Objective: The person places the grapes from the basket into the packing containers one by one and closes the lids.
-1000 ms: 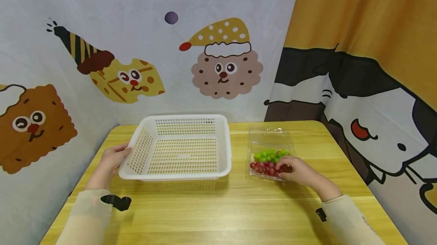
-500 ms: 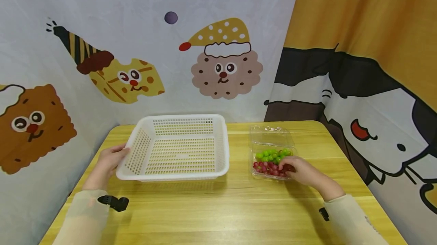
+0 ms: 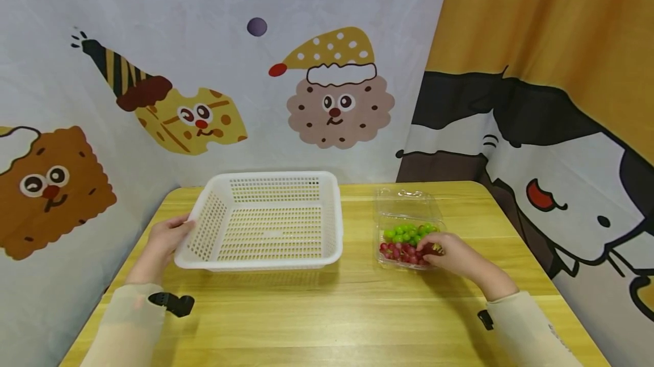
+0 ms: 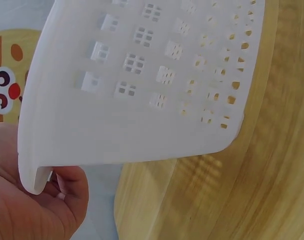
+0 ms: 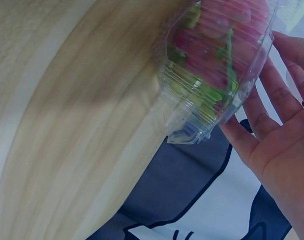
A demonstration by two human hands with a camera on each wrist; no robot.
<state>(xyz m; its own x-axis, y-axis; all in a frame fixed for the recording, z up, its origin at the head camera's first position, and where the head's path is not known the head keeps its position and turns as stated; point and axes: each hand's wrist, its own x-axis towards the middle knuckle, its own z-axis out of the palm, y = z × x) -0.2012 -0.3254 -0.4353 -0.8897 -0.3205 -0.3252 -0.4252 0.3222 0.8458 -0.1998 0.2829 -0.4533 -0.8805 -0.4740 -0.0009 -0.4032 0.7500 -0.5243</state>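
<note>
At left, the left hand [image 3: 166,239] pinches the white basket [image 3: 258,265], shifted slightly leftward; the right hand [image 3: 452,253], fingers [image 5: 278,92] curled, grips the clear box [image 3: 406,205], moved rightward

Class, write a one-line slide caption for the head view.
Left hand grips a white basket; right hand touches an open clear box of red grapes and green grapes.
</note>
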